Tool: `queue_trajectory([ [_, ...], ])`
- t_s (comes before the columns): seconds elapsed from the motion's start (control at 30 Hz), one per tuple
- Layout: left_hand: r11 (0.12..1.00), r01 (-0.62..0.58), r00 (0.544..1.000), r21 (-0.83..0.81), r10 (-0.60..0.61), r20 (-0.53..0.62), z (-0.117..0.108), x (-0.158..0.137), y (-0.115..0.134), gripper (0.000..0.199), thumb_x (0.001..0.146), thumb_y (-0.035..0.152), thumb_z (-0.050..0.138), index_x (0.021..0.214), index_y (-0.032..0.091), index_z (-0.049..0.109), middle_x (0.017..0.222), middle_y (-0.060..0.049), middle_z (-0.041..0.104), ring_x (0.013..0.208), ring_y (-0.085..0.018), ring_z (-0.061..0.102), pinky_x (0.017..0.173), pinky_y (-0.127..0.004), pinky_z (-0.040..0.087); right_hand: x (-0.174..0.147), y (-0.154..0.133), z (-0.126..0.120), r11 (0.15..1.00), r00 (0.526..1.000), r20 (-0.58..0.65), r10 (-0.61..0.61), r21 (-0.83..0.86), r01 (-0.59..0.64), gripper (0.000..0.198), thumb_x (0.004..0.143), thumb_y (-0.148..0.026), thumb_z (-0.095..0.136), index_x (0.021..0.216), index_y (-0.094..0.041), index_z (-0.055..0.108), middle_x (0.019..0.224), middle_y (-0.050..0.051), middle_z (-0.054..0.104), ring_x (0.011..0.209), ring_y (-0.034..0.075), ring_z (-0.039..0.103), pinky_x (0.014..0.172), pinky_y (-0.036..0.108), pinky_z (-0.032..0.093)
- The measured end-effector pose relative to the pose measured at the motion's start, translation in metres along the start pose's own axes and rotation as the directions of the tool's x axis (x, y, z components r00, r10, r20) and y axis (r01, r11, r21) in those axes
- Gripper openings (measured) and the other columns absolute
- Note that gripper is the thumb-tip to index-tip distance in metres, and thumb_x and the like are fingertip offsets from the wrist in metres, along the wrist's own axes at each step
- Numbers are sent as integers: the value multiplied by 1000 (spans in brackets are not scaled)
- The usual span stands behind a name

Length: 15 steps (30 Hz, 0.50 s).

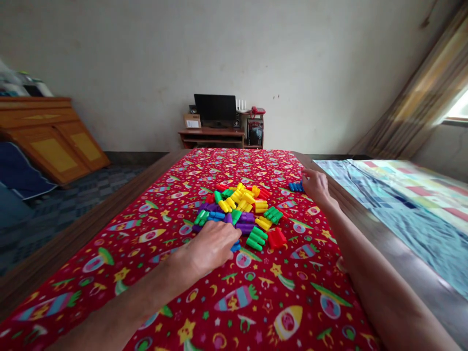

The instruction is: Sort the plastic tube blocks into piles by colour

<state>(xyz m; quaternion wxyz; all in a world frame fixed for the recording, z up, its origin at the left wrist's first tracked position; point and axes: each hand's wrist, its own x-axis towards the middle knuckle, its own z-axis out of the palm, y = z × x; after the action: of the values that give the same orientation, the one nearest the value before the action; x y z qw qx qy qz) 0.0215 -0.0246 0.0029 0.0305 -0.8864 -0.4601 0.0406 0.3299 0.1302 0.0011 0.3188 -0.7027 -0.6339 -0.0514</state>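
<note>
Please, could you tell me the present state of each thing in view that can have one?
Left hand: lowered at the pile's near side, grip hidden
Right hand: at the blue blocks, grip unclear
Blue blocks: apart from the pile
Block pile: loosely heaped, mixed colours
Red cloth: spread out
Monitor: screen dark
Cabinet doors: shut

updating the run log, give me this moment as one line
left hand: at near edge of block pile; right hand: at blue blocks; surface: red cloth
</note>
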Motion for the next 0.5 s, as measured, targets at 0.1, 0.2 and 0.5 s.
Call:
queue_trajectory([
  [0.1,994,-2,1000,-108,3,6,-8,7,-7,27,77,26,66,105,26,69,97,-5,73,90,-26,68,76,-33,49,-4,-25,-8,984,986,55,-158,87,153,34,85,-19,45,103,-15,74,96,12,74,92,23,67,84,31,46],
  [0.2,932,63,995,-356,-88,-52,-18,20,-24,33,80,32,61,111,26,68,92,-3,74,82,-24,69,73,-31,51,-17,-56,-15,898,920,153,-360,325,297,29,85,-25,51,98,-15,75,90,9,75,83,20,68,77,28,47],
  [0.5,195,5,976,-981,-216,-38,2,41,-45,72,78,25,65,142,19,32,93,-6,73,72,-20,72,66,-32,57,-74,-120,-23,541,481,296,-825,660,521,25,85,-17,57,103,-20,74,83,4,73,67,11,61,63,21,40],
])
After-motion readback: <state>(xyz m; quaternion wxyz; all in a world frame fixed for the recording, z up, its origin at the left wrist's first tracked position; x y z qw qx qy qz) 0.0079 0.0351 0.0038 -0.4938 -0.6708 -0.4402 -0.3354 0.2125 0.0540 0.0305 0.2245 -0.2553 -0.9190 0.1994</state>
